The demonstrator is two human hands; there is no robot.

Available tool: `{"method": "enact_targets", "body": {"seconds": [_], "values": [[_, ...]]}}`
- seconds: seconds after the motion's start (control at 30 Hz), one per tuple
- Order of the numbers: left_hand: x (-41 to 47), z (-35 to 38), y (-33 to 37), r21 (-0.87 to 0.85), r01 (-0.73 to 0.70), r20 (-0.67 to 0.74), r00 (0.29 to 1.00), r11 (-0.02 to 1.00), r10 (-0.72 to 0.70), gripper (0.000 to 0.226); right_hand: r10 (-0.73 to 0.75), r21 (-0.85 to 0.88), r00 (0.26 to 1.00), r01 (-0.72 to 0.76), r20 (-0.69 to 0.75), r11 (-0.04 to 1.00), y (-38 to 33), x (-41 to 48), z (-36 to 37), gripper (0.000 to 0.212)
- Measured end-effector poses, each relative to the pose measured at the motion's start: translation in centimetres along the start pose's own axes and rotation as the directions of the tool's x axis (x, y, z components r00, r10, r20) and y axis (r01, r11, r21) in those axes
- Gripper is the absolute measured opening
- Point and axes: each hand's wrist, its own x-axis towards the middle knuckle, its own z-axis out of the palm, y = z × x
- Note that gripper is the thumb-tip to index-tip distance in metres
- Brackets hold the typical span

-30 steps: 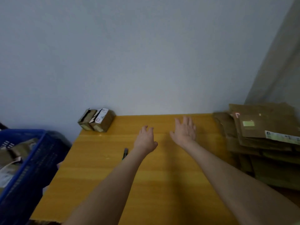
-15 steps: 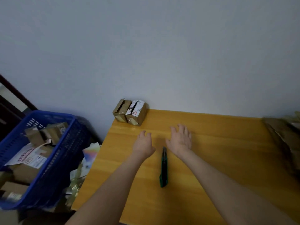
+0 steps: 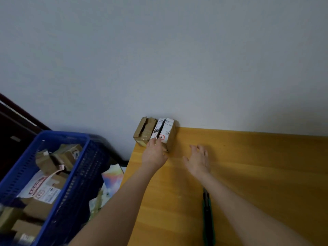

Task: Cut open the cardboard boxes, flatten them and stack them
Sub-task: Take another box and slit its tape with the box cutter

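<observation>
Two small cardboard boxes stand side by side at the table's far left corner against the wall: a plain brown one (image 3: 143, 130) and one with a white shipping label (image 3: 168, 132). My left hand (image 3: 154, 154) reaches to them, its fingers touching the near face of the labelled box. My right hand (image 3: 198, 161) hovers with spread fingers over the wooden table (image 3: 257, 174), just right of the boxes, holding nothing. A green utility knife (image 3: 206, 212) lies on the table near me, partly under my right forearm.
A blue plastic basket (image 3: 83, 174) full of several taped cardboard boxes stands on the floor left of the table. Loose papers (image 3: 111, 178) lie between basket and table. A grey wall runs right behind the table.
My view swung left, so the flattened stack at the right left the frame. Both hands moved forward and left; the left hand now touches the labelled box. The knife lies farther behind them.
</observation>
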Motion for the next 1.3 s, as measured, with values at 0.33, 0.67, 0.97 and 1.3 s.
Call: {"method": "enact_targets", "body": {"seconds": [0.33, 0.67, 0.97, 1.3], "values": [[8.2, 0.5, -4.2, 0.024, -0.189, 0.067, 0.980, 0.982, 0.187, 0.095, 0.151, 0.406, 0.988, -0.145, 0.019, 0.902, -5.4, 4.2, 5.3, 0.052], [8.0, 2.2, -3.8, -0.052, -0.393, 0.089, 0.914, 0.918, 0.396, 0.068, 0.383, 0.903, 0.908, -0.297, 0.167, 0.311, -9.4, 4.3, 6.2, 0.027], [3.2, 3.0, -2.7, -0.326, -0.159, 0.051, 0.981, 0.932, 0.186, 0.080, 0.501, 0.801, 0.860, -0.364, 0.094, 0.475, -6.3, -1.4, 4.6, 0.044], [2.7, 4.6, -1.4, -0.407, 0.053, 0.301, 0.950, 0.912, 0.079, 0.081, 0.549, 0.757, 0.833, -0.397, 0.061, 0.519, -1.3, -5.9, 6.0, 0.045]]}}
